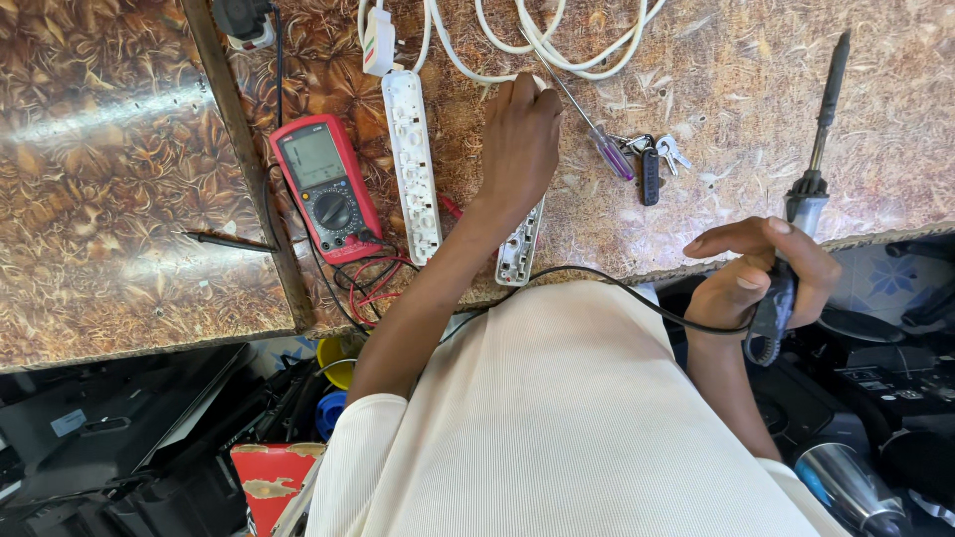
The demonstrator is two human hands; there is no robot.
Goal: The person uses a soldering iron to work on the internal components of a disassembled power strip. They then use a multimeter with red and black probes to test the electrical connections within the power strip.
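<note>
left hand point(519, 139) flat on power strip point(522, 244); right hand point(761, 270) grips soldering iron point(808, 189) over patterned brown table point(119, 169)

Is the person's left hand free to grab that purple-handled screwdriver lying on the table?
Probably yes. The left hand rests on a power strip right beside the screwdriver, holds nothing, and nothing lies between them.

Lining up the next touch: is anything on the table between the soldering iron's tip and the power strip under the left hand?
Yes: a purple-handled screwdriver and a bunch of keys lie between the soldering iron in the right hand and the power strip under the left hand.
</note>
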